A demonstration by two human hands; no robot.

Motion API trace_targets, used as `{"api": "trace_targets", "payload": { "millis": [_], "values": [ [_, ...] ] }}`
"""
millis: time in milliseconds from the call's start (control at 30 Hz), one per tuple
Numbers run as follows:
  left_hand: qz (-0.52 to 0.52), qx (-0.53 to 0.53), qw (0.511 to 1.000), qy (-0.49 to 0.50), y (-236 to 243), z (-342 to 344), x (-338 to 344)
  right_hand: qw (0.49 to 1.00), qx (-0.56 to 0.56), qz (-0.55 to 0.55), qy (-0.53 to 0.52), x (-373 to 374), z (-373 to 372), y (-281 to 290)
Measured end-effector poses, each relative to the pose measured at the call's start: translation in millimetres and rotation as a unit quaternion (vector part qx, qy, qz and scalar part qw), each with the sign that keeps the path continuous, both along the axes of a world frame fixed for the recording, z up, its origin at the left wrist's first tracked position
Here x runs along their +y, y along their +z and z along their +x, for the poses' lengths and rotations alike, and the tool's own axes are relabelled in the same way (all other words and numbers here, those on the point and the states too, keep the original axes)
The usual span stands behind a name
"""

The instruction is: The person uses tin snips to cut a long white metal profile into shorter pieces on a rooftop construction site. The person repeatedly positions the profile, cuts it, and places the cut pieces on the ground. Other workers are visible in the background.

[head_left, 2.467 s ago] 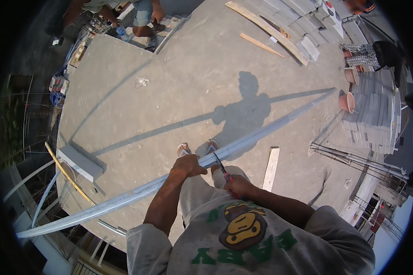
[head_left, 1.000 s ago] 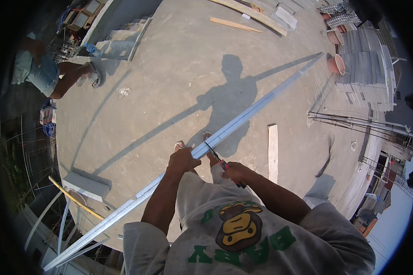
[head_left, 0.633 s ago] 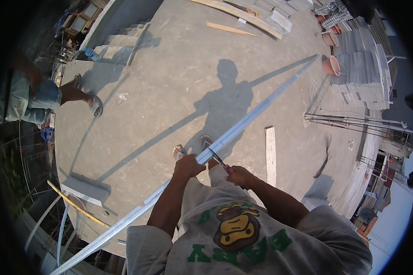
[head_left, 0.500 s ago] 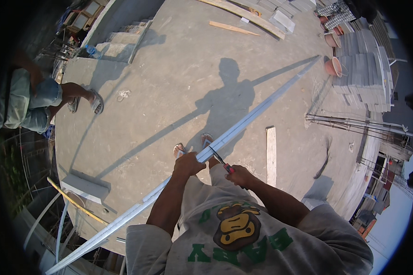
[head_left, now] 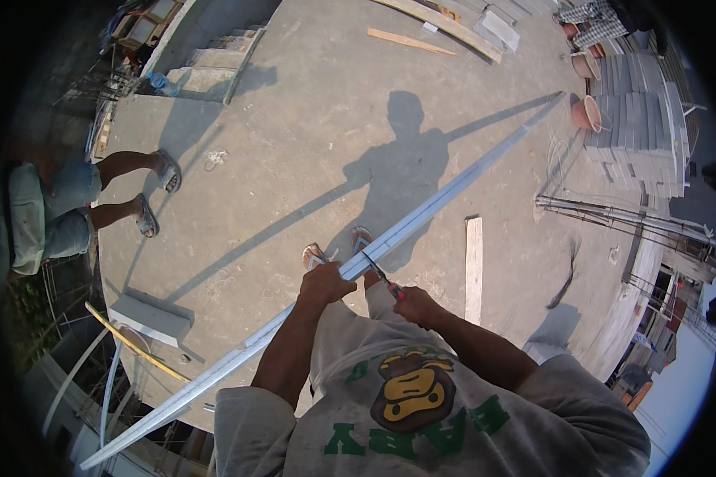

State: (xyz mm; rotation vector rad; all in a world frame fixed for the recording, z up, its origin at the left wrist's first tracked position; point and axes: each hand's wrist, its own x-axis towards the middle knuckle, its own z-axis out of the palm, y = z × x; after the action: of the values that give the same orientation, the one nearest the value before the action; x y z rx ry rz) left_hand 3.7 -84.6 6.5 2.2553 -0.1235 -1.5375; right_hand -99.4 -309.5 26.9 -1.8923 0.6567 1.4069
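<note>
Bright sunlight casts clear shadows across the floor; dark edges warp.

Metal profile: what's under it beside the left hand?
The right foot shows beyond the metal profile, on the concrete floor; whatever lies directly beneath is covered.

Co-worker's legs show; head lost in dark left rim. Tool grip mostly hidden by right hand.
</note>
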Motion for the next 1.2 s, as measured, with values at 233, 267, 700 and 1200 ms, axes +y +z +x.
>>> {"api": "trace_targets", "payload": {
  "millis": [233, 267, 700, 1200],
  "values": [
    [-0.012, 0.001, 1.0, -0.003, -8.0, -4.5, -6.8, 1.0, 0.003, -0.013, 0.026, -9.6, -2.7, -7.6],
    [-0.014, 0.007, 1.0, -0.005, -9.6, -4.6, -6.2, 0.999, 0.021, -0.015, 0.04, -9.8, -3.8, -9.5],
    [-0.158, 0.417, 0.874, 0.194, -26.7, 17.1, -19.5, 0.999, 0.0, 0.023, 0.028, -46.7, -14.0, 3.5],
    [-0.139, 0.384, 0.894, 0.183, -18.4, 20.7, -28.1, 0.998, -0.054, 0.029, -0.034, -44.9, -22.2, 2.2]
  ]
}}
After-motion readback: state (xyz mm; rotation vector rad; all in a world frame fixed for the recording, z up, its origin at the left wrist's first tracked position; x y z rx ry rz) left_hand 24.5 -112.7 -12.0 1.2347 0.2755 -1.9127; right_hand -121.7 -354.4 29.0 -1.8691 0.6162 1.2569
